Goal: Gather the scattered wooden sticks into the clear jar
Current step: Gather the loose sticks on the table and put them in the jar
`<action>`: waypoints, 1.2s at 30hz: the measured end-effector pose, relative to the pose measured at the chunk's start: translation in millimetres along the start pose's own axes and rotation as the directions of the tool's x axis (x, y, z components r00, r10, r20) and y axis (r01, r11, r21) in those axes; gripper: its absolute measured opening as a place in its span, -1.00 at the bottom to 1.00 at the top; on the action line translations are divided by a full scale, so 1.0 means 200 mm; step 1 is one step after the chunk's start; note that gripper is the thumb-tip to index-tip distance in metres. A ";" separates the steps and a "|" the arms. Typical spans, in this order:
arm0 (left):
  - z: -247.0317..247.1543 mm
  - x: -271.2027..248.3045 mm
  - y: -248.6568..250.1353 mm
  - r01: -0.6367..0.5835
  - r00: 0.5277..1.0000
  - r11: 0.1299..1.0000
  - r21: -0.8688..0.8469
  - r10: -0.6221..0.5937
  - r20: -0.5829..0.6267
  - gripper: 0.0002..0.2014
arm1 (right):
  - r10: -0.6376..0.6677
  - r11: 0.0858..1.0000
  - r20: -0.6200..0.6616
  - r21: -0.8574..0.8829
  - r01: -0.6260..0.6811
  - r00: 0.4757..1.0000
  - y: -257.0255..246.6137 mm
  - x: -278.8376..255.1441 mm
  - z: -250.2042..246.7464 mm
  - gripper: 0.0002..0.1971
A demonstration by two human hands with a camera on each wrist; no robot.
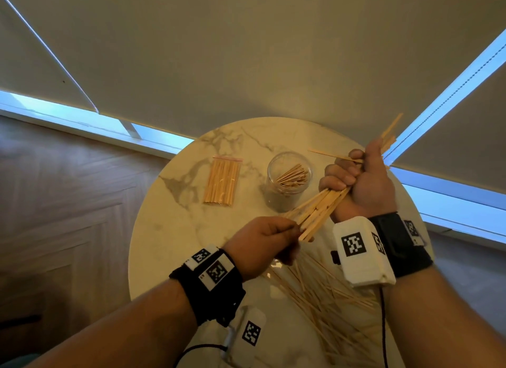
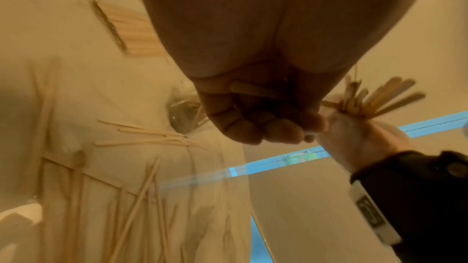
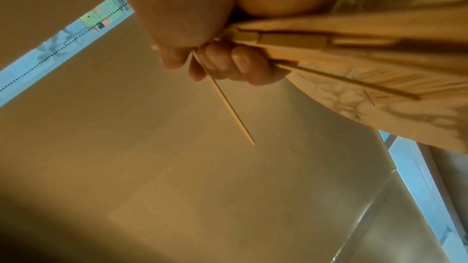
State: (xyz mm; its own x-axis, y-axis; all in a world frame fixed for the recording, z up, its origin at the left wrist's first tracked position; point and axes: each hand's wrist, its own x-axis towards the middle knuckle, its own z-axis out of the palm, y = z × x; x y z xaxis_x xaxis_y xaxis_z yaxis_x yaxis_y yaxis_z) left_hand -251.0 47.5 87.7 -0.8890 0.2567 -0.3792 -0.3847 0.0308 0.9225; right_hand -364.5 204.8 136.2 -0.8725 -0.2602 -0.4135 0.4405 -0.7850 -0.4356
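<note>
The right hand (image 1: 361,181) is at the right of the head view, above the round table (image 1: 169,230). Its fingers are curled tight around a bundle (image 1: 323,206) of wooden sticks. The bundle slants from the upper right down to the middle of the picture. One thin stick (image 1: 334,156) pokes out sideways to the left, near the fingers.

The left hand (image 1: 262,244) is lower, near the middle. Its fingers are bent and touch the low ends of the bundle. In the left wrist view one stick (image 2: 255,89) lies inside the curled fingers, so this hand is holding a stick.

The jar (image 1: 289,180) stands on the table just left of the right hand. It is open at the top and has some sticks in it.

A pack (image 1: 222,181) of sticks in a clear bag lies flat, left of the jar.

Many loose sticks (image 1: 323,293) lie in a messy pile on the table at the lower right, below both hands.

Both wrists wear black bands (image 1: 210,282) with white boxes.
</note>
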 end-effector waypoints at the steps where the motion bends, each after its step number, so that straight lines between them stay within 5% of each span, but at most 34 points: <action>1: -0.02 -0.02 -0.02 0.013 1.000 1.000 0.009 -0.013 -0.012 -0.75 | -0.032 0.999 -0.042 -0.012 0.032 0.999 -0.01 0.00 0.00 -0.48; 8: -0.16 -0.10 -0.01 -0.063 0.972 0.988 -0.139 0.029 -0.234 -0.93 | -0.058 0.981 -0.099 -0.189 0.039 0.993 -0.06 -0.03 -0.03 -0.45; 14: -0.02 0.02 0.24 -0.144 0.946 0.962 -0.233 0.064 -0.318 -0.79 | -0.048 0.914 0.048 -0.401 0.063 0.998 0.09 -0.10 0.06 -0.58; 19: 0.02 0.03 0.29 -0.182 0.942 0.967 -0.176 0.120 -0.313 -0.79 | -0.077 0.718 0.137 -0.680 0.150 0.988 0.11 -0.14 0.10 -0.56; 23: 0.03 0.00 0.26 -0.219 0.893 0.973 -0.076 0.168 -0.417 -0.81 | -0.142 0.799 0.167 -0.563 0.213 0.976 0.08 -0.14 0.14 -0.46; 25: 0.04 0.00 0.22 -0.176 0.900 0.960 -0.218 0.067 -0.430 -0.75 | -0.233 0.854 0.187 -0.429 0.293 0.954 0.05 -0.12 0.17 -0.43; 29: 0.05 0.02 0.19 -0.007 0.968 0.629 -0.777 -0.189 -0.163 -0.41 | -0.313 0.860 0.284 -0.320 0.398 0.906 0.03 -0.10 0.24 -0.41; 36: 0.04 0.05 0.27 0.001 0.984 0.467 -0.884 -0.159 -0.083 -0.46 | -0.155 0.772 0.568 -0.441 0.458 0.808 0.11 -0.09 0.23 -0.49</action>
State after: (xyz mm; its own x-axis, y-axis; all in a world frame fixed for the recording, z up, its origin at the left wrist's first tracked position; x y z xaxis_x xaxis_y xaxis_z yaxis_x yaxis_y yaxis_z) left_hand -279.1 59.7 135.1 -0.8340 0.1674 -0.5258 -0.4002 -0.8395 0.3676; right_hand -349.6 166.7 171.5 -0.8932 -0.4085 0.1877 0.0335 -0.4768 -0.8784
